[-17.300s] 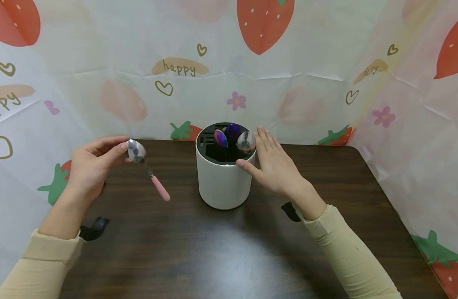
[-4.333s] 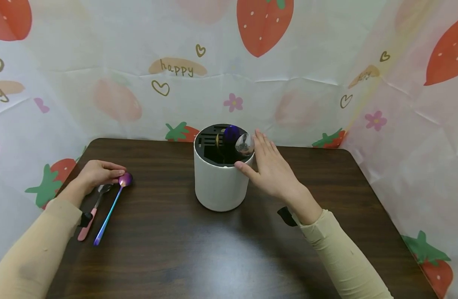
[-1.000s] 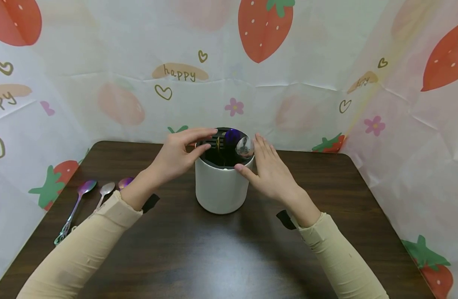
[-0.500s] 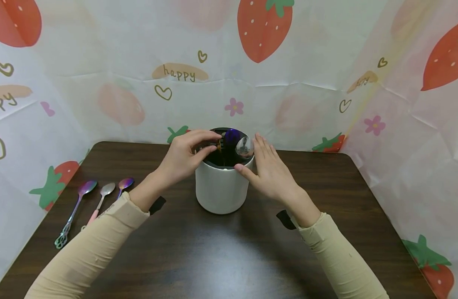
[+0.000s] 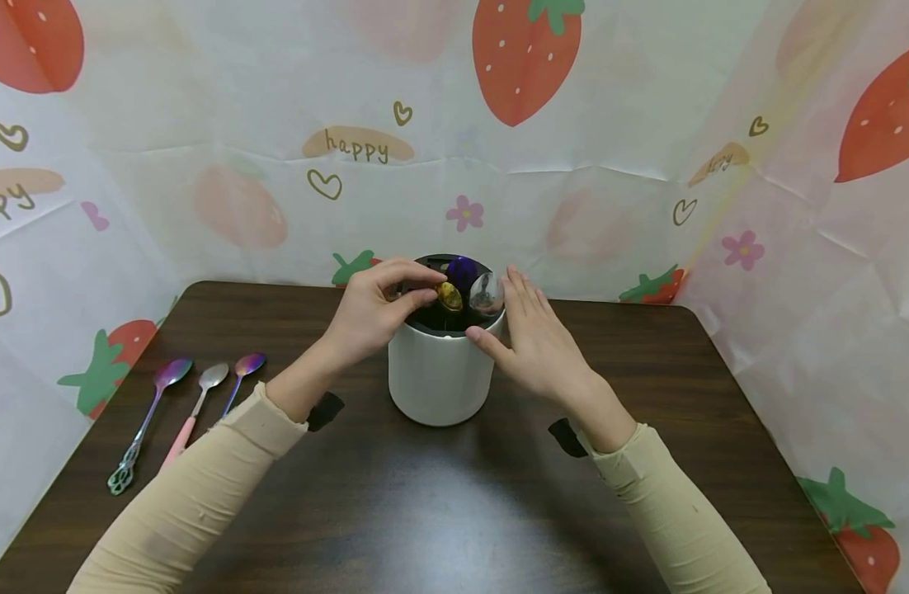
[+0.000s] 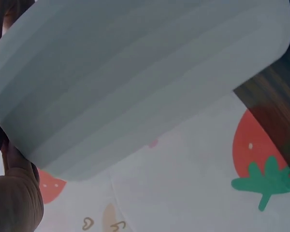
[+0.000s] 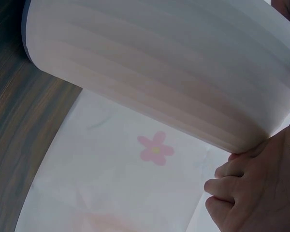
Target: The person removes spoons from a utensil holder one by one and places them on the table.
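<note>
My left hand (image 5: 365, 309) is at the left side of a white round cutlery holder (image 5: 438, 384) with a black slotted top. Its thumb and fingers pinch the bowl of a gold spoon (image 5: 449, 297), whose handle is hidden down inside. My right hand (image 5: 539, 342) rests with straight fingers along the holder's right side, thumb at the front rim. A dark purple spoon (image 5: 462, 271) and a silver spoon (image 5: 487, 293) stand in the holder, bowls up. In the left wrist view the holder's pale wall (image 6: 150, 82) fills most of the picture. The right wrist view shows knuckles (image 7: 261, 179) against the wall.
On the brown wooden table (image 5: 440, 511), three spoons lie side by side at left: an iridescent one with an ornate handle (image 5: 130, 464), a pink-handled silver one (image 5: 213, 376) and another iridescent one (image 5: 250, 364), partly behind the left forearm. A strawberry-print cloth (image 5: 261, 198) hangs behind.
My left hand laid the pink-handled and an iridescent spoon at left, then came to the holder. It now pinches the gold spoon, whose bowl has turned to face the camera. The right hand stayed.
</note>
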### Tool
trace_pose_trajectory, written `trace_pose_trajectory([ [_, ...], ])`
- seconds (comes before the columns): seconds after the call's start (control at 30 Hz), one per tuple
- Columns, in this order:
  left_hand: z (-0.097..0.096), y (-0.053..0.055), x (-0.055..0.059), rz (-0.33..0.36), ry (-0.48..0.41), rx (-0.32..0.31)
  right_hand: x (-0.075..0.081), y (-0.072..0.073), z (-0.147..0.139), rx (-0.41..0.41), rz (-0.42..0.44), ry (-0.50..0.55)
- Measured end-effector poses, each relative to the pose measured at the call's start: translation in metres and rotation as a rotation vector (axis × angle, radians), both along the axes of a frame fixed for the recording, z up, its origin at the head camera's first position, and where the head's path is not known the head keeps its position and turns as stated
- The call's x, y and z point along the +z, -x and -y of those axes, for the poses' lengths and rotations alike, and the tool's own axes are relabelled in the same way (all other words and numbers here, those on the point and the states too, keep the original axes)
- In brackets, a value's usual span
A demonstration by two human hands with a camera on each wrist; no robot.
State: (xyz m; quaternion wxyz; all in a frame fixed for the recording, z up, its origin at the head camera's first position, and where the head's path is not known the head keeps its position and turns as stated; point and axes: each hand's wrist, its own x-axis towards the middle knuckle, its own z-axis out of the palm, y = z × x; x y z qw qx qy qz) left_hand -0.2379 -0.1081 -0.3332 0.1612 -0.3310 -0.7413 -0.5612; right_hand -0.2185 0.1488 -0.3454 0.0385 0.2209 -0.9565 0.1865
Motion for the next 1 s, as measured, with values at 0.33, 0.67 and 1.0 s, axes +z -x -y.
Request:
trace_pose_trajectory([
  [0.33, -0.001, -0.003, 0.003, 0.173, -0.074, -0.04, 0.0, 0.001, 0.001, -0.001, -0.002, 0.002],
  [0.67, 0.005, -0.006, 0.011, 0.267, -0.152, -0.025, -0.001, 0.0, 0.0, -0.008, -0.006, 0.004],
  [1.0, 0.013, -0.012, 0.023, 0.275, -0.24, -0.025, -0.002, 0.001, 0.0, 0.009, -0.021, 0.025],
])
